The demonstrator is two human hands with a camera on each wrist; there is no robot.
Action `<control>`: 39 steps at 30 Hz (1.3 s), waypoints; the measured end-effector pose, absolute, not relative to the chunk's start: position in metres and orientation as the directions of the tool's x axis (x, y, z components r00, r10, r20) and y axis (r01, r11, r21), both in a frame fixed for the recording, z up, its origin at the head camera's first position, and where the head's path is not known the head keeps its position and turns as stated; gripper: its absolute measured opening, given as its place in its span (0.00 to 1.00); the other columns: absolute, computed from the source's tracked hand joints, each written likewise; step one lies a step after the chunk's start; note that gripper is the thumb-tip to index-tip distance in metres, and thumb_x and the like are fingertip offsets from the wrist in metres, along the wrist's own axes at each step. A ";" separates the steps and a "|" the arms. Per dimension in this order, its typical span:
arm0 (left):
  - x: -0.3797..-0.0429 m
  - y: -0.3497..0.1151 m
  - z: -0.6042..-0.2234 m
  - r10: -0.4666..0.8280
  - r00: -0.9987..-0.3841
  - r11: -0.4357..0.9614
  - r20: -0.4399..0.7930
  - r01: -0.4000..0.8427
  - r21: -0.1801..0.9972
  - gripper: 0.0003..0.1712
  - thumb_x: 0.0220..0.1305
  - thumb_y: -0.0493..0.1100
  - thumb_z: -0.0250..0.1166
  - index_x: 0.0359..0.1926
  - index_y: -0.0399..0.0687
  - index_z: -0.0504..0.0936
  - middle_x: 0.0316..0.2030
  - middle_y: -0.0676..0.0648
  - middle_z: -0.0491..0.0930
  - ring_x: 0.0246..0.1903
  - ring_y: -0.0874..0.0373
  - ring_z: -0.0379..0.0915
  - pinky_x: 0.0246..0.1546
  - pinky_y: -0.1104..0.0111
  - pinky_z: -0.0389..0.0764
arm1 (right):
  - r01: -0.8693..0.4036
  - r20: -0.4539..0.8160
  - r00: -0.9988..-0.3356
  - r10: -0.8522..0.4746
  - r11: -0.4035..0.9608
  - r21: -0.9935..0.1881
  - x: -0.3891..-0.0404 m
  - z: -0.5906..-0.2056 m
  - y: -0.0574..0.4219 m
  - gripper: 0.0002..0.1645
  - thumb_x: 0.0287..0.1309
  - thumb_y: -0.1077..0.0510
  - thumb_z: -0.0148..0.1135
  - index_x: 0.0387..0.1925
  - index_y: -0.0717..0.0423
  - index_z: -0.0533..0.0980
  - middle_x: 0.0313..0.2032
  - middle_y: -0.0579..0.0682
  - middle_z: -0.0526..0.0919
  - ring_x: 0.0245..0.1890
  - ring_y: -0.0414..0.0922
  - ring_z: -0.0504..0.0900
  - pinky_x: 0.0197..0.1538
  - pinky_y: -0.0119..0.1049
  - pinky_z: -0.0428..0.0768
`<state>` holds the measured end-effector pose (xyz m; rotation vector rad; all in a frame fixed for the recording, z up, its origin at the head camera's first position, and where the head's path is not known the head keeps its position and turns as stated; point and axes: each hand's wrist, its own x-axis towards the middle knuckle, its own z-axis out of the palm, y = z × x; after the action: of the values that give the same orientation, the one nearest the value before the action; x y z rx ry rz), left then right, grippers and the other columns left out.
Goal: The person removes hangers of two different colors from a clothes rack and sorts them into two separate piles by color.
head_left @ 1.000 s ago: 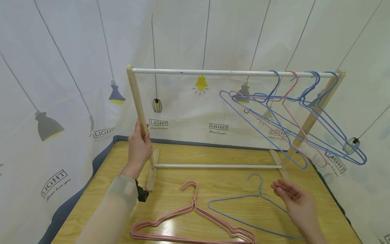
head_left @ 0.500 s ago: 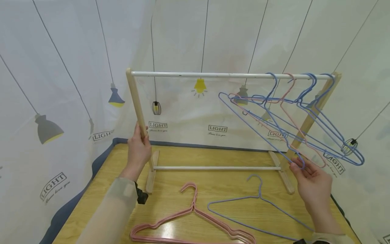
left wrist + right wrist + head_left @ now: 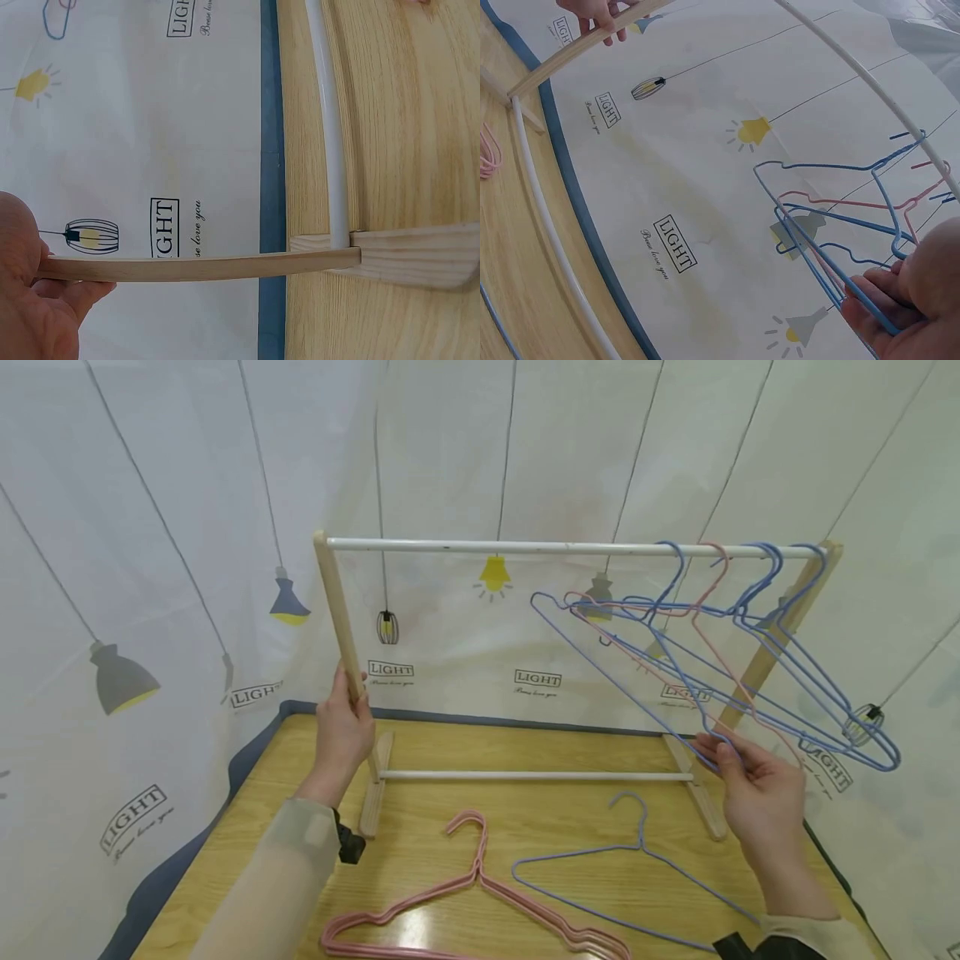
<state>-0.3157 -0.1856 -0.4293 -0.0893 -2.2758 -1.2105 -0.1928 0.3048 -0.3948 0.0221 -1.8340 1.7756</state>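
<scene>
My left hand grips the left wooden post of a small clothes rack, about halfway up. On the right, my right hand pinches the near lower corner of the front blue hanger, whose hook sits on the white top rail. Just behind it hangs a pink hanger, followed by several more blue hangers close to the right post. In the right wrist view the fingers curl round the wire of the blue hanger.
Several stacked pink hangers lie on the wooden table in front of the rack. Beside them lies a single blue hanger. A white lower rail joins the rack's feet. A lamp-printed cloth stands behind.
My right hand has risen from above the table to the front hanging blue hanger, taken hold of its lower corner and shifted it slightly left. My left hand stays on the post.
</scene>
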 end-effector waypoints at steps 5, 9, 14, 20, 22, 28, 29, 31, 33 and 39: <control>-0.316 -0.187 -0.431 -0.186 -0.842 0.590 0.507 0.316 0.743 0.32 0.78 0.29 0.55 0.78 0.52 0.64 0.68 0.41 0.78 0.55 0.36 0.83 0.42 0.47 0.87 | -0.458 0.462 -0.787 0.409 0.113 -0.882 -0.194 -0.393 0.299 0.16 0.76 0.71 0.55 0.57 0.78 0.79 0.42 0.52 0.92 0.39 0.40 0.91 0.51 0.30 0.83; -0.316 -0.188 -0.431 -0.182 -0.839 0.593 0.513 0.323 0.738 0.33 0.78 0.29 0.55 0.78 0.51 0.63 0.68 0.41 0.77 0.55 0.36 0.82 0.41 0.48 0.87 | -0.555 0.534 -0.744 0.401 0.074 -0.829 -0.194 -0.387 0.298 0.15 0.74 0.72 0.56 0.55 0.81 0.79 0.41 0.54 0.91 0.39 0.42 0.92 0.52 0.34 0.83; -0.316 -0.187 -0.428 -0.178 -0.839 0.595 0.514 0.324 0.735 0.32 0.79 0.29 0.55 0.78 0.50 0.63 0.68 0.41 0.77 0.57 0.36 0.82 0.43 0.48 0.87 | -0.621 0.571 -0.721 0.393 0.001 -0.784 -0.189 -0.377 0.301 0.15 0.74 0.73 0.54 0.55 0.82 0.78 0.42 0.57 0.91 0.40 0.45 0.92 0.52 0.39 0.83; -0.315 -0.186 -0.428 -0.181 -0.841 0.594 0.511 0.320 0.738 0.31 0.79 0.29 0.55 0.77 0.49 0.63 0.68 0.41 0.78 0.57 0.37 0.82 0.42 0.47 0.87 | -0.613 0.549 -0.731 0.405 -0.037 -0.789 -0.179 -0.369 0.301 0.15 0.73 0.74 0.56 0.55 0.82 0.78 0.40 0.62 0.91 0.39 0.48 0.92 0.51 0.39 0.84; -0.315 -0.186 -0.428 -0.183 -0.842 0.594 0.507 0.316 0.740 0.31 0.79 0.29 0.55 0.77 0.49 0.63 0.68 0.41 0.78 0.56 0.37 0.82 0.42 0.47 0.87 | -0.604 0.544 -0.741 0.394 -0.035 -0.796 -0.175 -0.368 0.300 0.15 0.72 0.75 0.56 0.54 0.83 0.78 0.40 0.63 0.90 0.39 0.49 0.92 0.51 0.40 0.84; -0.316 -0.186 -0.428 -0.188 -0.849 0.594 0.494 0.302 0.745 0.30 0.79 0.30 0.54 0.77 0.48 0.64 0.68 0.40 0.77 0.56 0.37 0.82 0.43 0.48 0.87 | -0.507 0.487 -0.801 0.348 0.040 -0.861 -0.161 -0.369 0.300 0.15 0.73 0.74 0.56 0.54 0.83 0.78 0.39 0.59 0.91 0.39 0.46 0.92 0.53 0.37 0.83; -0.316 -0.185 -0.428 -0.190 -0.849 0.594 0.493 0.301 0.746 0.29 0.79 0.30 0.54 0.77 0.47 0.65 0.68 0.39 0.78 0.55 0.37 0.83 0.42 0.48 0.87 | -0.487 0.473 -0.812 0.341 0.050 -0.872 -0.159 -0.369 0.300 0.15 0.74 0.73 0.56 0.55 0.82 0.78 0.39 0.57 0.91 0.39 0.46 0.92 0.53 0.37 0.82; -0.316 -0.185 -0.427 -0.194 -0.851 0.591 0.488 0.296 0.751 0.28 0.79 0.30 0.54 0.76 0.45 0.66 0.66 0.37 0.78 0.54 0.37 0.83 0.41 0.48 0.87 | -0.458 0.448 -0.833 0.324 0.052 -0.888 -0.154 -0.371 0.302 0.15 0.74 0.72 0.56 0.56 0.81 0.78 0.40 0.56 0.91 0.39 0.45 0.92 0.53 0.36 0.82; -0.316 -0.185 -0.427 -0.199 -0.852 0.587 0.484 0.292 0.755 0.26 0.79 0.31 0.55 0.74 0.44 0.68 0.64 0.34 0.80 0.52 0.36 0.84 0.40 0.48 0.87 | -0.434 0.429 -0.851 0.303 0.055 -0.899 -0.150 -0.374 0.304 0.16 0.75 0.70 0.57 0.57 0.79 0.79 0.40 0.55 0.92 0.39 0.45 0.92 0.52 0.34 0.82; -0.315 -0.184 -0.427 -0.208 -0.857 0.581 0.471 0.279 0.765 0.24 0.79 0.30 0.55 0.72 0.41 0.71 0.59 0.27 0.81 0.52 0.35 0.84 0.42 0.47 0.87 | -0.397 0.414 -0.879 0.235 0.117 -0.910 -0.139 -0.387 0.314 0.16 0.76 0.67 0.58 0.56 0.76 0.80 0.42 0.53 0.92 0.39 0.44 0.92 0.51 0.31 0.82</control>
<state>-0.3150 -0.1838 -0.4271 -0.0562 -2.2903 -1.2342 -0.1388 0.3137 -0.3871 0.1570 -1.9390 1.8134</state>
